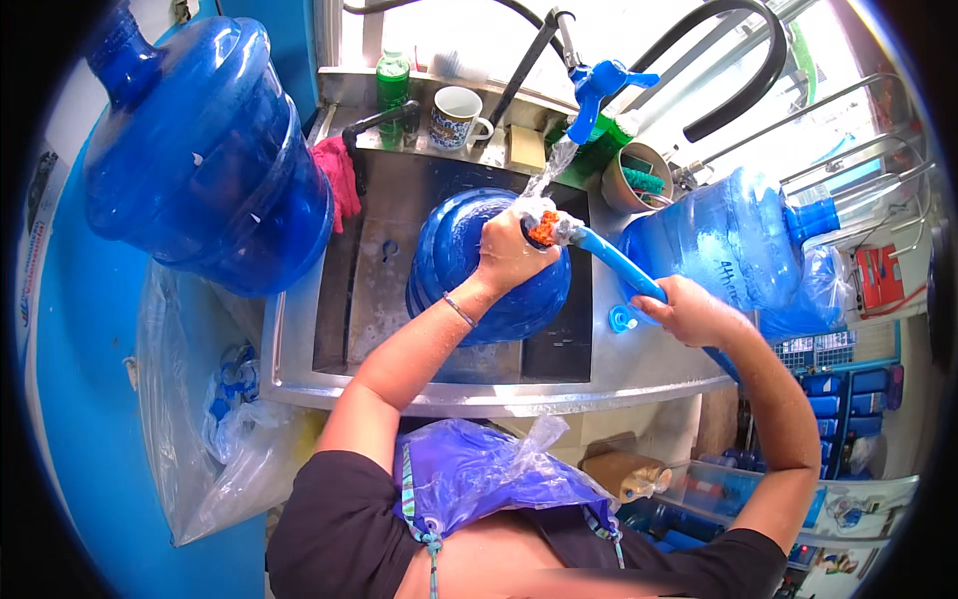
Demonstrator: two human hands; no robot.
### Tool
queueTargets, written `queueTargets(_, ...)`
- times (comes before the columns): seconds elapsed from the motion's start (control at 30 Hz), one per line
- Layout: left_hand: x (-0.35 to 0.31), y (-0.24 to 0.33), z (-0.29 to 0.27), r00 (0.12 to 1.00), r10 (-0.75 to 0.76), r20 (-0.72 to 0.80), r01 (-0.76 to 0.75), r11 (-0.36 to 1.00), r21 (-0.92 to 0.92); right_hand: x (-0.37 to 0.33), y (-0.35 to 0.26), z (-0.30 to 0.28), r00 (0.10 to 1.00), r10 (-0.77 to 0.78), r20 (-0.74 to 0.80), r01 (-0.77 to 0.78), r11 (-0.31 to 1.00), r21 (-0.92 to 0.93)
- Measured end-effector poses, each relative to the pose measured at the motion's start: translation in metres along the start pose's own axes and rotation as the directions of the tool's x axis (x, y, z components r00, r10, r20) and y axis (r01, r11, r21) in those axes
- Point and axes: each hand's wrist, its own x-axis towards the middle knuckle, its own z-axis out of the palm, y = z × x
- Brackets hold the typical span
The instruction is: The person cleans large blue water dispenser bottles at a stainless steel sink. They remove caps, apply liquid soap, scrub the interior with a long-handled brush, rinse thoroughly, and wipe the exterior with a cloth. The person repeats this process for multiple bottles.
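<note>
A large blue water jug stands in the steel sink, its mouth turned up toward me. My left hand is closed around its neck. In my right hand, to the right of the sink, is the blue handle of a long bottle brush. The orange and white bristles sit at the jug's mouth; how far they go in is hidden. Water pours from a tap with a blue lever onto the bristles and my left hand. A small blue cap lies on the counter below the brush handle.
Another blue jug stands left of the sink beside a pink cloth. One more jug lies on the right counter. Along the back are a patterned mug, a green bottle, a sponge and a brush-filled pot.
</note>
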Motion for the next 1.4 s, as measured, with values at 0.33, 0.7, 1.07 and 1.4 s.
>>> queueTargets(0.33,-0.007,-0.021,-0.004,0.984,0.083,0.158,-0.084,0.996,0.0,0.021,-0.043,-0.047,0.976,0.14,0.17,-0.084,0.95,-0.301)
queueTargets(0.7,-0.016,-0.031,0.027,0.986,0.132,0.1,-0.14,0.987,0.077,0.057,-0.092,0.012,0.572,-0.767,-0.291,0.118,0.427,-0.896)
queueTargets(1.07,0.009,-0.039,0.004,0.971,0.0,0.237,0.004,1.0,-0.015,0.107,-0.037,0.03,0.758,-0.274,-0.592,0.608,0.625,0.49)
queueTargets(1.4,0.009,-0.045,-0.005,0.931,0.13,0.341,-0.077,0.983,-0.165,0.155,-0.108,0.078,0.524,0.044,-0.85,0.787,-0.407,0.464)
